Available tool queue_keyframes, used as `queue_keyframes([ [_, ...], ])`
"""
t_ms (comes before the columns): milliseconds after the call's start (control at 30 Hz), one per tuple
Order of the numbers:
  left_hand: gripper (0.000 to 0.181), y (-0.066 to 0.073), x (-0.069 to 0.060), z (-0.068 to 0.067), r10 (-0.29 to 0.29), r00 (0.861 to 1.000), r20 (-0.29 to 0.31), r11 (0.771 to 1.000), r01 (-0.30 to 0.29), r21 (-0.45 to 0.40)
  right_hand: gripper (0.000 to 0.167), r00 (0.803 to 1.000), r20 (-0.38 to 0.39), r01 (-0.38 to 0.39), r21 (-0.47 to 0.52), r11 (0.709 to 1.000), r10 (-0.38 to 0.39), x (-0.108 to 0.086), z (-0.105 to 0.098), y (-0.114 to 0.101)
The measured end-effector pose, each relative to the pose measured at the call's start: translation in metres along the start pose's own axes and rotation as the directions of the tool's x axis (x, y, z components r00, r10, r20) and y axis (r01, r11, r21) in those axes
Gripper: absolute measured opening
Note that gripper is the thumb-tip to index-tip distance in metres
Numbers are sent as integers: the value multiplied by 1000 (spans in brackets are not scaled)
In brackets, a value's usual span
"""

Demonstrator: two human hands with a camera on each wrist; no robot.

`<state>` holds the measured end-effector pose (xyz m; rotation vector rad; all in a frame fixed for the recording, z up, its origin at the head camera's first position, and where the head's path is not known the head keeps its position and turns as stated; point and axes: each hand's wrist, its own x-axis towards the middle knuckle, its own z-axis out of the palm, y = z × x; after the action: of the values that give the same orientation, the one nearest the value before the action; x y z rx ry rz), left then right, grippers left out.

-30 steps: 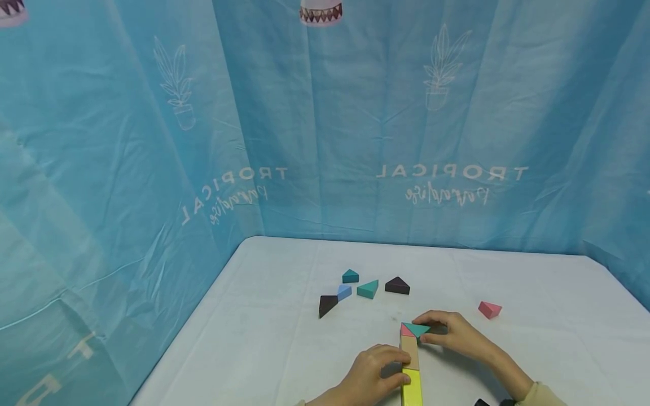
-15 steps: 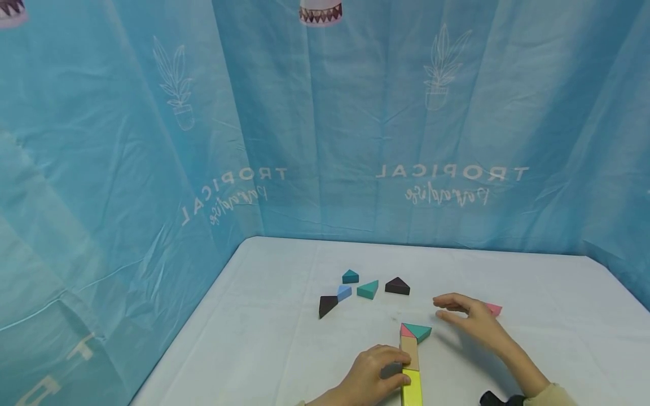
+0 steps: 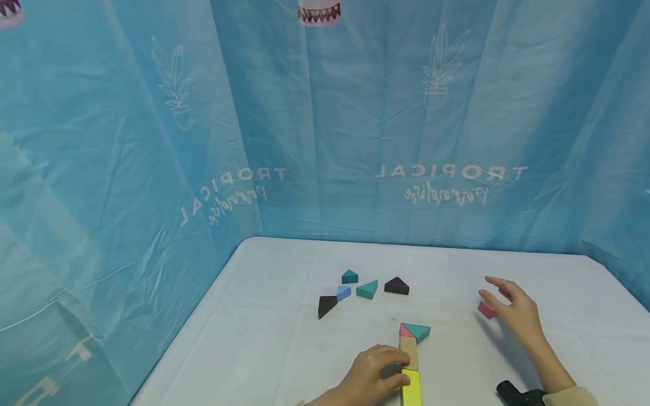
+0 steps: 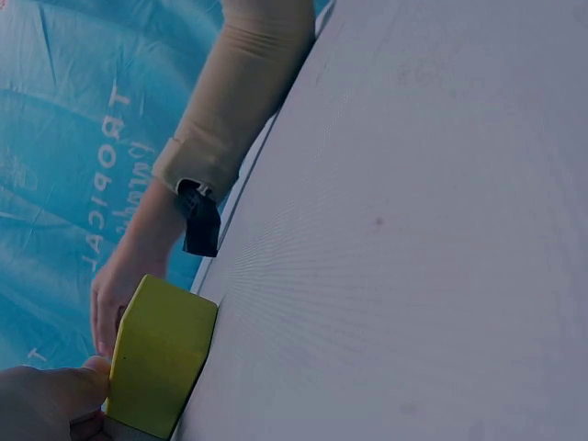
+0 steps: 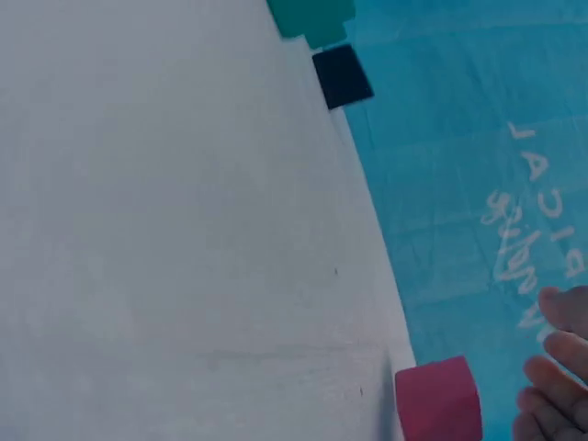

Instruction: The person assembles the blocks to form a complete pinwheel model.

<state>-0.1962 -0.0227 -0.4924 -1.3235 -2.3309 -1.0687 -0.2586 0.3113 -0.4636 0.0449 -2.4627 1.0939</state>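
Left hand (image 3: 373, 372), thumb against yellow block (image 3: 413, 392) and forefinger against tan block (image 3: 412, 347), tips apart, pinch or bare touch impossible to tell; end to end with these on white table (image 3: 228, 338), small pink triangle (image 3: 405, 331) beside teal triangle (image 3: 420, 331) at far end of row. Right hand (image 3: 520, 313), thumb spread from the fingers, near pink block (image 3: 485, 310) and apart from it in right wrist view, well right of the row. Left beyond the row, loose: black wedge (image 3: 326, 306), light blue block (image 3: 343, 292), teal wedge (image 3: 367, 290), dark teal block (image 3: 350, 278), black triangle (image 3: 396, 286).
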Motion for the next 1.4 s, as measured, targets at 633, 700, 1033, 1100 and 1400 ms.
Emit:
queue_keyframes([
  [633, 26, -1, 0, 1, -21, 1000, 17, 1000, 21, -6, 59, 999, 39, -1, -58, 998, 3, -3, 9, 29],
  [700, 26, -1, 0, 0, -22, 1000, 19, 1000, 22, -5, 57, 999, 46, 6, -72, 997, -3, -4, 9, 29],
  [1033, 26, 0, 0, 0, -19, 1000, 20, 1000, 19, -3, 33, 998, 4, 64, -144, 988, -64, -9, 15, 38],
  [1100, 26, 0, 0, 0, -15, 1000, 17, 1000, 15, -2, 30, 997, 0, 76, -151, 986, -77, -9, 15, 39],
  [1400, 26, 0, 0, -1, -12, 1000, 12, 1000, 12, -5, 37, 997, 2, 79, -189, 979, -80, -16, 9, 40],
])
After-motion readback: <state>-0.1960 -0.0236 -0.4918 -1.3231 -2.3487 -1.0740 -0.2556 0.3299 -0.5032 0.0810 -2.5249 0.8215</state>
